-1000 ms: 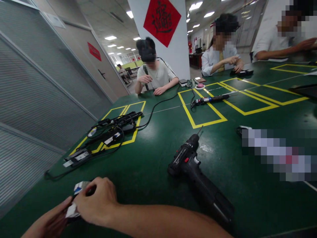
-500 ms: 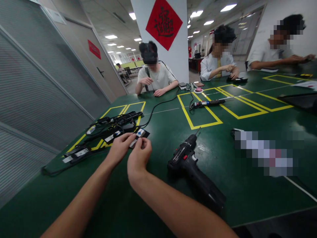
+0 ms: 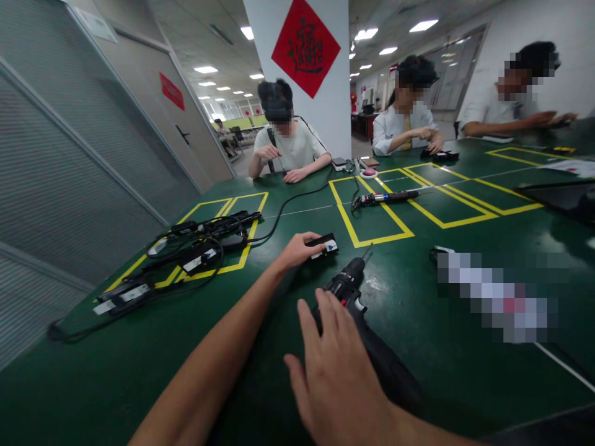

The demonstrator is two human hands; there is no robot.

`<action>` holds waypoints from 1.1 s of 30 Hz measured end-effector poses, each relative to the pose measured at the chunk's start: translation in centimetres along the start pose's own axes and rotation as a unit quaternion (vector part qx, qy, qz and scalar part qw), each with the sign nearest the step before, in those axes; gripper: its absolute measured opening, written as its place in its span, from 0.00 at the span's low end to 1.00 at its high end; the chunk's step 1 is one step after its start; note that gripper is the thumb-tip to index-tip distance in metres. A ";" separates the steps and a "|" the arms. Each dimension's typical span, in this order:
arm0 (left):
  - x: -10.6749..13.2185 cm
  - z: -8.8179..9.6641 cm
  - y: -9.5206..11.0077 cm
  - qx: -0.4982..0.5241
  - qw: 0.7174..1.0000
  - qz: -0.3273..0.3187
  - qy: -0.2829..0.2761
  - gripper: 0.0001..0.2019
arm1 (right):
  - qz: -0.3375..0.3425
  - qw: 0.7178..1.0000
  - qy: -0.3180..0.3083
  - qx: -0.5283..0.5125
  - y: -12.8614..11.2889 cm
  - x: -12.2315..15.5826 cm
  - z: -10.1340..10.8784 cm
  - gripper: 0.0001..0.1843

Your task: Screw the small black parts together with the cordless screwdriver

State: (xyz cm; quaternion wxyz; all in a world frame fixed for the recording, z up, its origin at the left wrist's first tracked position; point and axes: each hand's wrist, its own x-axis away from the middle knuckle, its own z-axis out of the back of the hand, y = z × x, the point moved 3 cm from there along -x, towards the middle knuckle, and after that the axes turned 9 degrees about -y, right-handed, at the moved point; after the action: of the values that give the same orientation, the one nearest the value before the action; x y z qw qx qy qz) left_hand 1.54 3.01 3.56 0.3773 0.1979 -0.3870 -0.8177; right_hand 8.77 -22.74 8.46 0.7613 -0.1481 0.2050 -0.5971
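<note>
My left hand [image 3: 300,249] is closed around one end of a small black box [image 3: 331,238] with a white-and-blue label, low over the table just beyond the drill. Fingers spread, my right hand [image 3: 341,365] hovers palm down and holds nothing. Beneath and partly behind it lies a black cordless drill [image 3: 348,277], its bit pointing away from me. The right hand hides part of the drill's body; whether they touch, I cannot tell.
Black adapters and cables [image 3: 199,255] lie heaped at left across yellow tape. A corded electric screwdriver [image 3: 388,197] rests farther back. A blurred-out long object [image 3: 493,294] lies at right. Three people sit along the far side of the green table [image 3: 242,322].
My left hand has carried the small black box rightward to beside the drill bit. My right hand has let go of the box and moved back and right over the drill, fingers spreading.
</note>
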 end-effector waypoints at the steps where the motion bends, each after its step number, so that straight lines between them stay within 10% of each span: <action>1: -0.3 -0.2 -0.1 0.001 1.000 -0.005 -0.014 0.24 | -0.022 0.997 -0.023 0.075 1.2 -0.2 0.0 0.36; 5: -1.0 -0.5 -0.3 -0.025 0.999 -0.022 -0.030 0.22 | -0.082 0.971 -0.077 0.211 4.2 -1.7 -0.8 0.37; 18: -0.6 -1.5 -1.6 0.044 0.999 -0.027 0.003 0.29 | -0.123 0.960 -0.144 0.207 6.6 -2.5 0.0 0.41; 26: -0.3 -1.8 -2.2 0.029 0.996 -0.060 0.061 0.25 | -0.112 0.977 -0.141 0.113 9.5 -2.6 0.9 0.49; 33: -0.4 -1.9 -2.9 0.041 0.994 -0.065 0.072 0.25 | -0.075 0.981 -0.020 -0.179 11.1 -3.8 6.7 0.45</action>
State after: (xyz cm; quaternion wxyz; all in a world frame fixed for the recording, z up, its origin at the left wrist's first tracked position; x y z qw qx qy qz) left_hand 1.59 3.63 0.11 0.3420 0.2962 -0.3783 -0.8076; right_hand 20.71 -16.48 9.56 0.6791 -0.3090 0.2819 -0.6032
